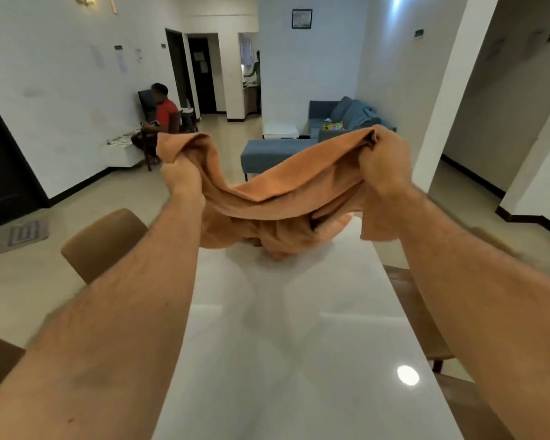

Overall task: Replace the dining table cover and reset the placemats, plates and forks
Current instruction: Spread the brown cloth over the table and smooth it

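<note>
An orange table cover (277,192) hangs bunched in the air over the far half of the glossy white dining table (299,344). My left hand (180,176) grips one gathered end at the upper left. My right hand (383,166) grips the other end at the upper right. Between the hands the cloth sags in folds, and its lowest bundle touches the tabletop. No placemats, plates or forks are in view.
Brown chairs stand at the table's left (105,242) and right (419,312) sides. Beyond are a blue sofa (340,122) with a footstool (270,154), a seated person in red (164,112) by the left wall, and another person in the far doorway.
</note>
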`<action>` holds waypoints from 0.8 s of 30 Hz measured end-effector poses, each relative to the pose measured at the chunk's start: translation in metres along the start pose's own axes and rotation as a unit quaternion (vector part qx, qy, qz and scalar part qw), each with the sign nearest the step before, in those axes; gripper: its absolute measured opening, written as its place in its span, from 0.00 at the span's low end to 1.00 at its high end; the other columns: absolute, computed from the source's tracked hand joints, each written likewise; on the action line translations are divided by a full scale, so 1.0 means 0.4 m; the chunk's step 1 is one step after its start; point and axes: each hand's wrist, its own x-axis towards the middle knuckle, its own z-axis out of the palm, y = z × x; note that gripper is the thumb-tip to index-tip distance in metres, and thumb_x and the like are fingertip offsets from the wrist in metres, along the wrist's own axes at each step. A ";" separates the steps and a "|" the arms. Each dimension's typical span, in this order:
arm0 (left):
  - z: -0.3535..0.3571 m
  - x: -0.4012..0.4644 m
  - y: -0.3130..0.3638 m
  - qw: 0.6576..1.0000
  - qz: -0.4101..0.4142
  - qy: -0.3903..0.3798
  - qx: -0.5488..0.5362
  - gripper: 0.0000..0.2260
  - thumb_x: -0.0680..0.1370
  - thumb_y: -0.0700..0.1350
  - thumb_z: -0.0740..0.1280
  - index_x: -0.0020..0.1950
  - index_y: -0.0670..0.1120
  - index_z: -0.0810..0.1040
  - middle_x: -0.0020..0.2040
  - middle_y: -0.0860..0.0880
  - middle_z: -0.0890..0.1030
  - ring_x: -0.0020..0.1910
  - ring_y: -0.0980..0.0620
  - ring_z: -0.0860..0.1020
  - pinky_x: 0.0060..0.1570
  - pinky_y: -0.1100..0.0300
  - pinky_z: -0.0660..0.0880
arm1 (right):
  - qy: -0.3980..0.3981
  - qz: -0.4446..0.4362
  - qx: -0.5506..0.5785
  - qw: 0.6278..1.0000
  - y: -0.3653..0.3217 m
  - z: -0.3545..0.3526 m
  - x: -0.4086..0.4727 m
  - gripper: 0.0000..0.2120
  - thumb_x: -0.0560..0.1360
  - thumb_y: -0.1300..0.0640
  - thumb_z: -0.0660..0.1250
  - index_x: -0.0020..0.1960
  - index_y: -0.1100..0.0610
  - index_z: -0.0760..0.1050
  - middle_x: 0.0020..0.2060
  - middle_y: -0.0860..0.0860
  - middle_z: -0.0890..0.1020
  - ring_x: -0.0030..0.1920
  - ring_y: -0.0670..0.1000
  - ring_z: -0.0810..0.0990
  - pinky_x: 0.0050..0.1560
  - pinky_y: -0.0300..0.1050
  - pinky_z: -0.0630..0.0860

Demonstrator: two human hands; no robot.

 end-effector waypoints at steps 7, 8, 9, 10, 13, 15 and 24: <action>-0.204 -0.150 -0.177 0.985 -0.021 0.056 0.165 0.18 0.83 0.52 0.56 0.66 0.42 0.74 0.61 0.42 0.77 0.62 0.43 0.75 0.58 0.54 0.72 | -0.225 0.079 0.042 0.970 0.117 -0.012 -0.203 0.12 0.76 0.66 0.59 0.50 0.59 0.80 0.45 0.55 0.82 0.50 0.58 0.80 0.50 0.50 0.76; -0.239 -0.180 -0.204 0.980 -0.029 0.060 0.186 0.20 0.83 0.52 0.56 0.67 0.41 0.74 0.63 0.41 0.77 0.63 0.40 0.75 0.60 0.52 0.72 | -0.266 0.085 0.038 0.959 0.140 -0.018 -0.244 0.13 0.75 0.68 0.59 0.50 0.59 0.80 0.44 0.55 0.82 0.50 0.59 0.80 0.49 0.49 0.75; -0.278 -0.208 -0.230 0.977 -0.034 0.058 0.203 0.19 0.83 0.51 0.56 0.66 0.42 0.75 0.61 0.41 0.78 0.60 0.40 0.76 0.58 0.53 0.73 | -0.307 0.084 0.024 0.948 0.161 -0.025 -0.282 0.13 0.75 0.69 0.59 0.51 0.59 0.80 0.45 0.55 0.81 0.50 0.58 0.79 0.49 0.49 0.75; -0.320 -0.243 -0.259 0.975 -0.046 0.052 0.211 0.16 0.83 0.51 0.57 0.64 0.45 0.76 0.57 0.42 0.79 0.55 0.41 0.77 0.53 0.54 0.74 | -0.342 0.085 0.010 0.936 0.185 -0.033 -0.324 0.13 0.75 0.69 0.61 0.53 0.60 0.80 0.47 0.56 0.81 0.51 0.58 0.79 0.51 0.49 0.74; -0.452 -0.297 -0.385 0.954 -0.067 -0.023 0.290 0.15 0.72 0.62 0.62 0.51 0.55 0.79 0.52 0.43 0.82 0.47 0.44 0.80 0.48 0.52 0.79 | -0.454 0.104 -0.033 0.884 0.223 -0.068 -0.444 0.09 0.73 0.67 0.67 0.52 0.64 0.80 0.43 0.53 0.80 0.43 0.51 0.77 0.43 0.37 0.73; -0.523 -0.311 -0.472 0.916 -0.078 -0.037 0.392 0.26 0.67 0.66 0.58 0.55 0.53 0.80 0.57 0.40 0.81 0.54 0.39 0.79 0.57 0.41 0.76 | -0.512 0.107 -0.060 0.850 0.242 -0.078 -0.519 0.06 0.72 0.66 0.69 0.49 0.62 0.81 0.39 0.51 0.80 0.40 0.49 0.78 0.39 0.34 0.72; -0.663 -0.620 -0.516 0.736 -0.067 -0.187 0.648 0.16 0.83 0.48 0.57 0.63 0.40 0.76 0.62 0.40 0.78 0.60 0.41 0.75 0.63 0.51 0.71 | -0.545 0.065 -0.172 0.818 0.277 -0.115 -0.817 0.12 0.73 0.62 0.62 0.54 0.58 0.80 0.52 0.55 0.81 0.49 0.54 0.78 0.46 0.44 0.73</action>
